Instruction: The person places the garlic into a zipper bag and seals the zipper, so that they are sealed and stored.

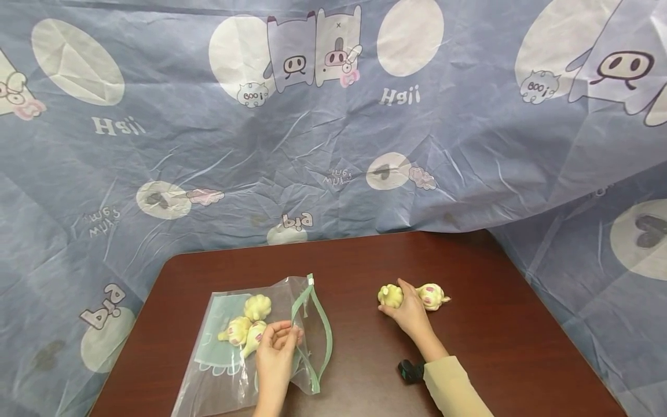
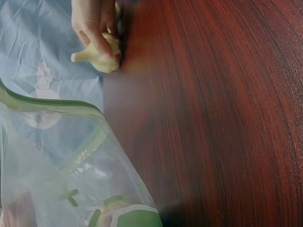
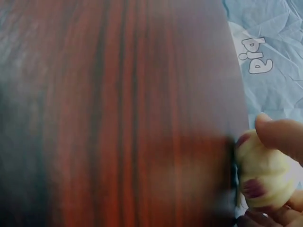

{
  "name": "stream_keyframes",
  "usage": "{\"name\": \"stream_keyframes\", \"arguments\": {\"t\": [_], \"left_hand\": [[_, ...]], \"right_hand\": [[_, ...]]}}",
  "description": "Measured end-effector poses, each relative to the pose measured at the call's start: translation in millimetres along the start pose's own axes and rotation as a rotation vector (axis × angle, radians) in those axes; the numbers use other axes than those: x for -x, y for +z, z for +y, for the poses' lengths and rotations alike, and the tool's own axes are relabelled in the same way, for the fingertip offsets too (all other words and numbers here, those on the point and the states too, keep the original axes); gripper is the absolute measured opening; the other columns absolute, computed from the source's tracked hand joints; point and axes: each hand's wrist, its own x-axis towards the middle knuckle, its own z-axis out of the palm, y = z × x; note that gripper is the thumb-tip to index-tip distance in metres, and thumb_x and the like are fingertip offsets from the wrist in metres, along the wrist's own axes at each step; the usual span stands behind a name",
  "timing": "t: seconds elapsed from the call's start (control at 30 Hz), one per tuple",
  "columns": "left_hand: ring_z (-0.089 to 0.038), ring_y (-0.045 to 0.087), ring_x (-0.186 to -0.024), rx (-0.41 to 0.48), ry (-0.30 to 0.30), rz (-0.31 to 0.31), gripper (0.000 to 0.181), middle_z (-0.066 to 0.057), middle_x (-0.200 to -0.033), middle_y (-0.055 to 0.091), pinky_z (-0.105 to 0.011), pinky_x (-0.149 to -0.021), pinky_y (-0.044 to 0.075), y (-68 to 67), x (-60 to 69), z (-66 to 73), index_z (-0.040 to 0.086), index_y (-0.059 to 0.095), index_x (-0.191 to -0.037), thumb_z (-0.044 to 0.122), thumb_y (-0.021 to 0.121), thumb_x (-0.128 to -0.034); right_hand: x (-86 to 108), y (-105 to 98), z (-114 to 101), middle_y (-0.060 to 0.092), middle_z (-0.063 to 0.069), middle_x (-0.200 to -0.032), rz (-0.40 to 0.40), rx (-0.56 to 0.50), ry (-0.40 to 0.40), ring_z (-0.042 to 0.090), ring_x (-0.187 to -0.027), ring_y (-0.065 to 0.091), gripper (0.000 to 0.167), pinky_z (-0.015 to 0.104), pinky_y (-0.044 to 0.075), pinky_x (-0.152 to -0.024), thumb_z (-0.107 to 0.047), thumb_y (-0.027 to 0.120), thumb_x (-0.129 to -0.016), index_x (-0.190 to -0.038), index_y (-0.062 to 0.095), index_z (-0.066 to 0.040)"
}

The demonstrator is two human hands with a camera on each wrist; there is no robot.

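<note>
At two o'clock on the table (image 1: 354, 263), a garlic bulb (image 1: 388, 296) in my grip

Toward two o'clock from the table's middle, with twelve pointing away from me, my right hand (image 1: 411, 315) is clamped on the bulb, thumb on one side and fingers on the other. A spare bulb (image 1: 431, 296) lies just beside that hand, at three o'clock from the one I hold. Over at eight o'clock, my left hand (image 1: 276, 350) pinches the clear bag (image 1: 219, 385) near its mouth. The green zip edge (image 1: 328, 333) gapes toward three o'clock, and three bagged bulbs (image 1: 257, 307) sit together inside, toward ten o'clock from my left fingers.

My grip on the held bulb looks sound, but its round, lumpy sides could roll out if I pinch too near one end. The spare bulb is so close that a careless sweep of my knuckles could send it rolling toward three o'clock. The plastic is thin and limp: should my left pinch slacken, I'd expect the mouth to sag, and a bulb brought there could catch on the zip edge. Tugging the bag hard could also tip the bagged bulbs toward the gap.
</note>
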Motion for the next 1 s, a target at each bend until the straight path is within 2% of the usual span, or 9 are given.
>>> {"name": "stream_keyframes", "arguments": {"t": [0.2,0.6,0.73,0.87,1.0], "left_hand": [[-0.007,0.071,-0.075,0.013,0.003,0.002,0.018,-0.017,-0.092,0.068,-0.020,-0.071,0.059,1.1,-0.5,-0.6,-0.008,0.060,-0.104,0.001,0.067,-0.0908],[-0.005,0.070,-0.072,0.026,0.003,0.015,0.019,-0.018,-0.090,0.068,-0.019,-0.069,0.058,0.0,-1.2,-1.7,-0.009,0.059,-0.106,0.000,0.067,-0.0904],[-0.005,0.070,-0.072,0.036,-0.001,0.013,0.020,-0.019,-0.091,0.068,-0.019,-0.069,0.058,-0.5,-1.8,-0.8,-0.009,0.059,-0.106,0.001,0.066,-0.0909],[-0.005,0.070,-0.072,0.034,0.001,0.008,0.020,-0.019,-0.091,0.069,-0.019,-0.069,0.058,-0.9,-1.6,0.8,-0.009,0.059,-0.107,0.002,0.066,-0.0915],[-0.006,0.070,-0.072,0.035,0.003,0.007,0.020,-0.020,-0.091,0.069,-0.020,-0.069,0.058,-0.8,-1.5,1.8,-0.009,0.059,-0.107,0.003,0.066,-0.0918]], "right_hand": [[1.8,1.7,1.3,0.053,0.030,-0.136,0.045,0.009,0.001,0.044,-0.127,0.049,0.076,0.058,0.040,-0.105,-0.018,0.083,-0.075,-0.138,0.048,0.008],[10.9,0.2,-11.8,0.058,0.025,-0.129,0.114,-0.050,-0.014,0.040,-0.122,0.053,0.071,0.055,0.042,-0.103,-0.020,0.086,-0.074,-0.133,0.054,0.002],[14.2,-1.8,-23.0,0.060,0.021,-0.130,0.118,-0.092,-0.026,0.037,-0.123,0.055,0.069,0.052,0.044,-0.103,-0.020,0.087,-0.073,-0.132,0.057,-0.001],[20.4,-2.9,-39.7,0.062,0.015,-0.130,0.084,-0.125,-0.034,0.031,-0.120,0.058,0.070,0.047,0.047,-0.099,-0.024,0.088,-0.072,-0.133,0.059,-0.006],[29.5,-3.1,-61.6,0.064,0.009,-0.128,0.047,-0.176,-0.077,0.024,-0.115,0.061,0.070,0.041,0.050,-0.094,-0.025,0.089,-0.070,-0.132,0.061,-0.008]]}}
